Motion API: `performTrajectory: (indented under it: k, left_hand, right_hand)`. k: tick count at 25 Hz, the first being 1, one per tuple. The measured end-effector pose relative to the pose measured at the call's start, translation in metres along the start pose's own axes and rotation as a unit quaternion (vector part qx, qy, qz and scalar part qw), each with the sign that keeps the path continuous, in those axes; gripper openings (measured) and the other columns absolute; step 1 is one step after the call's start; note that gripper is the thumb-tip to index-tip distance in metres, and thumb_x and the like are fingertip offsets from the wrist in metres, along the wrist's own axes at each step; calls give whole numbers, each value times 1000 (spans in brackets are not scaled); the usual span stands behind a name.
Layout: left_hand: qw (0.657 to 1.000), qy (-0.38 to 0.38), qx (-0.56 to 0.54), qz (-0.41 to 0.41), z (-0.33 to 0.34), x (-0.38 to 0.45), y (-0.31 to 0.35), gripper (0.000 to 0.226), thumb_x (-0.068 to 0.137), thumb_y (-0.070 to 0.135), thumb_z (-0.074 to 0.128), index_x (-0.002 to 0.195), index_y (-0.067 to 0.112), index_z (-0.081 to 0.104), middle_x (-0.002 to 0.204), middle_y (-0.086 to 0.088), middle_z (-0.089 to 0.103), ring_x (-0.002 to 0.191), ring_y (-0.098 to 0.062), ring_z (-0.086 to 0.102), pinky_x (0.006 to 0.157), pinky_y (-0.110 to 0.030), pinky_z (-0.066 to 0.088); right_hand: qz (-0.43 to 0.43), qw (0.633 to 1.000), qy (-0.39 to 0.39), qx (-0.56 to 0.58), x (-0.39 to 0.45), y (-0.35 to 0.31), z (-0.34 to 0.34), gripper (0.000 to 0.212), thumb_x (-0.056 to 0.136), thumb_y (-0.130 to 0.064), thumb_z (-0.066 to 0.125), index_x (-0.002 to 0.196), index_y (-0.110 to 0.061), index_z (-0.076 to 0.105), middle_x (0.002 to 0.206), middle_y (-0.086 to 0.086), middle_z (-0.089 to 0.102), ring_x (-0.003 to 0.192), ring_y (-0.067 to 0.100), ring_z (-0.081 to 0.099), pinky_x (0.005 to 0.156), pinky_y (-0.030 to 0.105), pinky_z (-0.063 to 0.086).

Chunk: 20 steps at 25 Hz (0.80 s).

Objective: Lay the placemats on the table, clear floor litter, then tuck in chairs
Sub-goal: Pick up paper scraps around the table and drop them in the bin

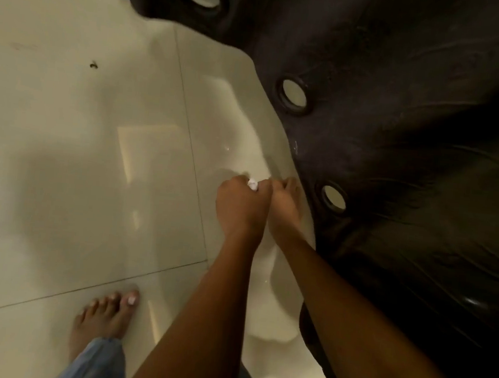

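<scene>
**White scrap held low over the tiles**

A bare foot (108, 312) is seen nearest, on the pale floor (61, 170). Farther on, a crumpled white scrap (252, 185) is enclosed by the curled fingers of the left hand (240, 206). The right hand (284, 207) touches it; its finger state cannot be told. Beyond lies a dark curtain (402, 112).
</scene>
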State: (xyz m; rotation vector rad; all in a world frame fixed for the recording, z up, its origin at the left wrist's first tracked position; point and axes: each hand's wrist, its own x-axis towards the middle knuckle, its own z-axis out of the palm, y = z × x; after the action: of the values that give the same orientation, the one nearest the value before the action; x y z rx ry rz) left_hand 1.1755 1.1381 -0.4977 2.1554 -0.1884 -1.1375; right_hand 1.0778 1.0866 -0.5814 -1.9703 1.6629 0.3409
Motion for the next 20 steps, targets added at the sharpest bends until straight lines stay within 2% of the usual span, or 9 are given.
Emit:
performTrajectory:
  k: [3, 5, 7, 8, 10, 11, 14, 17, 20]
  left_hand:
    - [998, 40, 3, 37, -38, -27, -2, 29, 81, 21, 57, 57, 4, 54, 50, -3, 47, 44, -9, 37, 41, -15, 29]
    - [997, 61, -24, 45, -76, -52, 9, 31, 80, 17, 58, 51, 7, 49, 43, 2, 42, 39, -6, 37, 41, -13, 28]
    - [995, 72, -34, 62, -118, -84, 27, 35, 79, 14, 58, 48, 10, 42, 41, 1, 35, 38, -6, 33, 42, -13, 28]
    - [994, 73, -38, 72, -140, -102, 40, 34, 79, 15, 58, 50, 6, 45, 43, -5, 37, 41, -5, 33, 43, -15, 28]
    - [991, 71, -60, 92, -189, -137, 81, 28, 81, 13, 58, 56, 0, 53, 50, -14, 48, 48, -7, 38, 46, -17, 30]
    - [989, 74, -73, 104, -209, -157, 103, 27, 81, 11, 58, 56, 1, 54, 50, -12, 48, 48, -6, 38, 47, -16, 30]
    - [981, 67, -105, 151, -274, -235, 196, 25, 81, 6, 59, 57, 4, 57, 49, -1, 50, 48, -4, 43, 48, -12, 33]
    - [969, 41, -110, 216, -329, -317, 279, 19, 82, 14, 61, 65, 5, 65, 59, -4, 62, 54, -6, 52, 54, -18, 42]
    - [948, 32, -89, 303, -385, -408, 358, 19, 85, 20, 62, 75, 5, 69, 72, -8, 67, 64, -14, 60, 56, -23, 46]
  right_hand:
    - [-19, 998, -52, 30, -46, -15, 15, 18, 95, -14, 42, 97, -10, 59, 93, 6, 57, 84, 16, 54, 64, 20, 32]
    - [30, 986, -99, 128, -86, -52, 0, 23, 93, -15, 46, 79, -3, 58, 78, 9, 59, 69, 15, 55, 53, 18, 34]
    - [83, 934, -162, 308, -121, -101, -38, 29, 92, -15, 49, 66, -3, 52, 69, 9, 55, 62, 14, 51, 56, 21, 40]
    - [98, 895, -195, 389, -142, -128, -67, 32, 91, -13, 49, 60, -6, 52, 64, 6, 55, 60, 14, 52, 57, 22, 43]
    - [128, 817, -230, 513, -181, -179, -131, 35, 88, -12, 49, 54, -13, 56, 52, 1, 55, 49, 11, 53, 48, 20, 43]
    - [143, 800, -224, 538, -201, -197, -165, 35, 90, -9, 46, 57, -12, 56, 52, 1, 55, 47, 11, 52, 46, 19, 42]
    - [145, 795, -163, 566, -271, -237, -282, 25, 93, 0, 43, 77, -5, 62, 71, 8, 59, 59, 15, 53, 52, 22, 42]
    - [113, 771, -115, 616, -342, -272, -402, 20, 87, -3, 52, 101, 1, 67, 84, 11, 67, 73, 19, 62, 66, 28, 52]
    - [69, 745, -79, 658, -422, -301, -529, 22, 88, -7, 53, 104, 0, 67, 89, 10, 66, 81, 19, 63, 80, 36, 53]
